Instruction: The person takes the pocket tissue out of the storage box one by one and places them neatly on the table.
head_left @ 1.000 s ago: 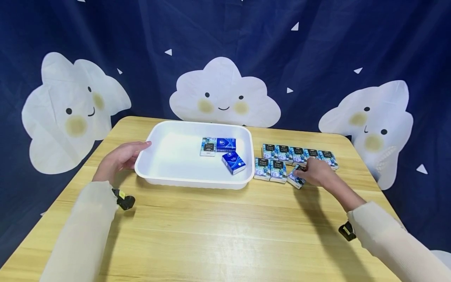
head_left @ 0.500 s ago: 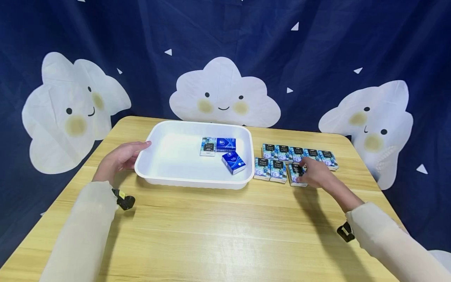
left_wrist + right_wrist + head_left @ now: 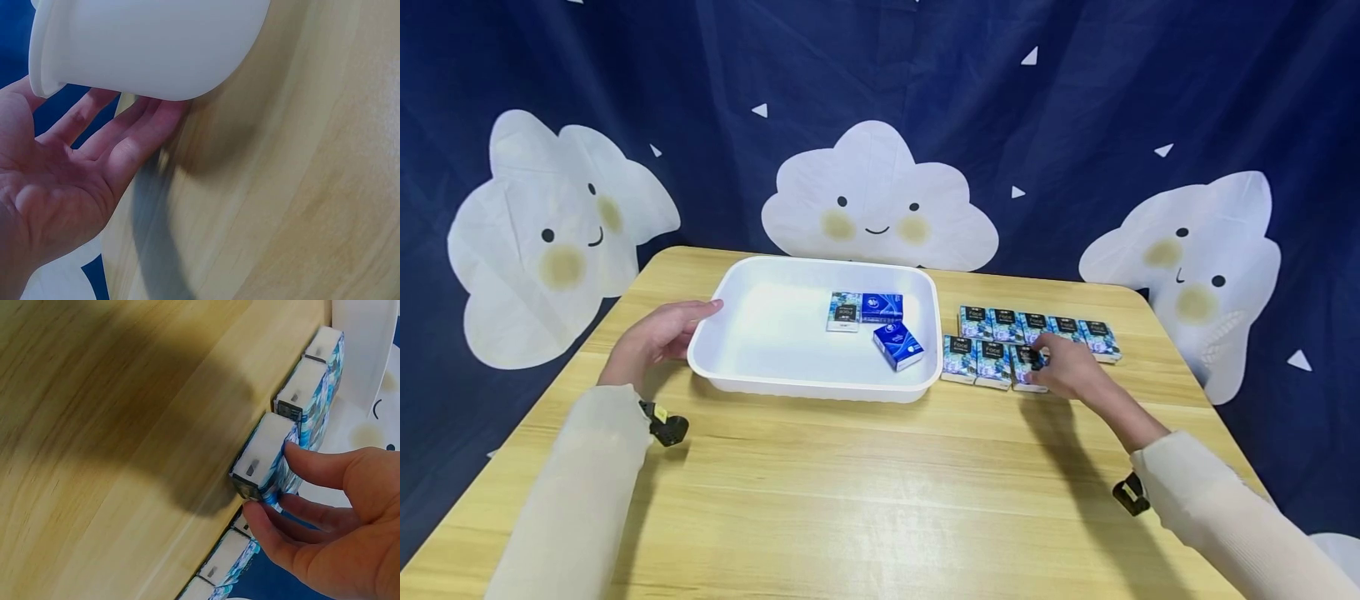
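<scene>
In the head view my left hand (image 3: 658, 332) holds the left end of a white plastic tray (image 3: 756, 350), thumb over the rim. The left wrist view shows the other fingers (image 3: 128, 140) reaching under the tray's outer wall (image 3: 150, 50). My right hand (image 3: 1071, 367) pinches a blue floral pocket tissue pack (image 3: 1026, 363) between thumb and fingers. This pack (image 3: 262, 453) lies flat on the table at the right end of the front row, right beside a matching pack (image 3: 993, 364). Another floral pack (image 3: 958, 358) stands between that one and the tray.
Behind the front row runs a back row of several floral tissue packs (image 3: 1005, 324). Inside the tray lie one floral pack (image 3: 843, 312) and two dark blue packs, one flat (image 3: 882, 307) and one turned askew (image 3: 897, 346). A navy cloud-print curtain (image 3: 880, 67) hangs behind the wooden table (image 3: 865, 483).
My right hand has turned the tilted tissue pack straight and slid it left, up to the front row. The left hand and the tray have stayed in place.
</scene>
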The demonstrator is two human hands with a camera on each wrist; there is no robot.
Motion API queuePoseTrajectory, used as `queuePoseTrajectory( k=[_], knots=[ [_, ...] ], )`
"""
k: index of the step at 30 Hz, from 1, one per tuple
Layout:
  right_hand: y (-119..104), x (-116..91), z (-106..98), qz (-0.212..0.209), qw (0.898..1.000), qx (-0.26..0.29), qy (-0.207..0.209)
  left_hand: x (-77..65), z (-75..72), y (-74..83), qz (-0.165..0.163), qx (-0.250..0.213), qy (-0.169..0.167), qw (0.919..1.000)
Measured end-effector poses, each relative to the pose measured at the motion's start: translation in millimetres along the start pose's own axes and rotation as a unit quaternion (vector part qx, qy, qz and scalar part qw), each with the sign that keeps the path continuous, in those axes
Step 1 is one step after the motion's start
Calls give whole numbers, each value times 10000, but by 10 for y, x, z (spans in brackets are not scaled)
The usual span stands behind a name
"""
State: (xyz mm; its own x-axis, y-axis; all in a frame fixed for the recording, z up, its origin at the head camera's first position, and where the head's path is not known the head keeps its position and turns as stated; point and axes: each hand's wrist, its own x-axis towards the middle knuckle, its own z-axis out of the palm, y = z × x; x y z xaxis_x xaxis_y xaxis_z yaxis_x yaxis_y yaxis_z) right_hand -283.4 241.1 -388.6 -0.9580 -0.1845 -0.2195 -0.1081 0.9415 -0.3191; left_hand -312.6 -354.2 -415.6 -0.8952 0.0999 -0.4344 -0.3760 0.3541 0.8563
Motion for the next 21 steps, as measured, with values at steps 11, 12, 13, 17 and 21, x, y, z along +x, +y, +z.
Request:
queuePoseTrajectory(
  k=[11, 12, 13, 17, 21],
  knots=[
    [-184, -26, 71, -237, 9972, 31, 714, 0, 3, 3, -44, 84, 50, 9999],
    [-220, -28, 93, -348, 9960, 15, 827, 0, 2, 2, -49, 75, 47, 9999],
    [-257, -30, 116, -455, 9947, 12, 918, 2, -2, 0, -54, 64, 49, 10000],
    [-404, -38, 208, -844, 9897, -85, 1156, 11, -7, -6, -38, 25, 32, 10000],
    [-514, -30, 313, -1164, 9844, -136, 1316, 25, -3, -9, -20, -62, -31, 10000]
  ],
)
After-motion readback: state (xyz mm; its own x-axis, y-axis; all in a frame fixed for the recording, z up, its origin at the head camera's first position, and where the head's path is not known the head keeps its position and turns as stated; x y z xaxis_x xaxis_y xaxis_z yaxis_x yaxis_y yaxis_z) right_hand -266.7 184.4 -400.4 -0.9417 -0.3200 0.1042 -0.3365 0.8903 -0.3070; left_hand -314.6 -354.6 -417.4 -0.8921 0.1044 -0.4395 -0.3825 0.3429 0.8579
